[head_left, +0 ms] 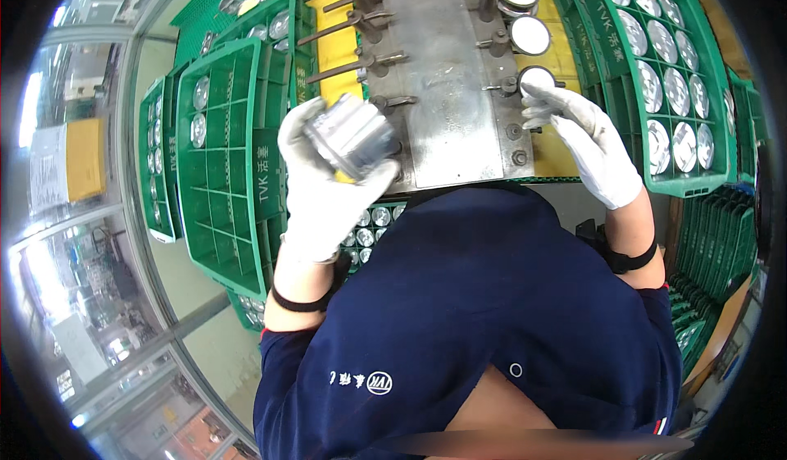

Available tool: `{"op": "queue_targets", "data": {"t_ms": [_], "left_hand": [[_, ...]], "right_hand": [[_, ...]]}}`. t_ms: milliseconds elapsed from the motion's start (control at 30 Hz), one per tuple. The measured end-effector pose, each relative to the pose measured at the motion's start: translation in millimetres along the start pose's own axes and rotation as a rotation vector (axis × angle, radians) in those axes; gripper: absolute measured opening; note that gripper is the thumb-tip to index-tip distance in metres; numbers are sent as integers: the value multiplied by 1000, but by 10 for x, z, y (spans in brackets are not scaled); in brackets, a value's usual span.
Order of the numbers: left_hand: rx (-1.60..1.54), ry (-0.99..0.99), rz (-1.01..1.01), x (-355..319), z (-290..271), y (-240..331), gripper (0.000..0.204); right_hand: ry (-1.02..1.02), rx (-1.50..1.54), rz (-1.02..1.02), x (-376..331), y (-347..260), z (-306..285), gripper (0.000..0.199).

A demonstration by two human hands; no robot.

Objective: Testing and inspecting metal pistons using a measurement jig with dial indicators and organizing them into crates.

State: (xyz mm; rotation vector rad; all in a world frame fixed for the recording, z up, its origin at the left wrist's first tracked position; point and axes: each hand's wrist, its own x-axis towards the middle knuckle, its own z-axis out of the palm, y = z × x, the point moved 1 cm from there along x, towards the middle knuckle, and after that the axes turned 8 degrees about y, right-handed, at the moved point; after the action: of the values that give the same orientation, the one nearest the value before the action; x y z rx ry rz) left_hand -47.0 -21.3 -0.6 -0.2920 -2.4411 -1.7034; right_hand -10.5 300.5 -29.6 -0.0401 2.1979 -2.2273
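Your gloved left hand (316, 202) grips a silver metal piston (357, 136), held tilted at eleven o'clock from the middle of the view, near the steel plate (452, 107) at twelve. Your gloved right hand (592, 136), at two o'clock, is partly curled with nothing visible in its grasp; its fingertips are right by a white-faced dial gauge (537, 78), though you cannot tell whether they touch it. More dial gauges (530, 35) line up at one o'clock. A green crate (693, 185) at two holds round silver parts (676, 91); a divided green bin (197, 214) sits at nine.
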Motion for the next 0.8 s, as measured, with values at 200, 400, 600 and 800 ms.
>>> {"op": "queue_targets", "data": {"t_ms": [200,400,600,800], "left_hand": [[18,-136,-22,23,310,-59,106],[390,-344,72,158,493,81,101],[599,-393,415,299,714,-110,87],[681,-329,542,354,788,-235,86]], "right_hand": [[4,20,-3,54,28,12,37],[22,-99,19,-12,40,60,38],[-107,50,407,-38,213,275,46],[-147,376,685,-80,297,532,81]]}}
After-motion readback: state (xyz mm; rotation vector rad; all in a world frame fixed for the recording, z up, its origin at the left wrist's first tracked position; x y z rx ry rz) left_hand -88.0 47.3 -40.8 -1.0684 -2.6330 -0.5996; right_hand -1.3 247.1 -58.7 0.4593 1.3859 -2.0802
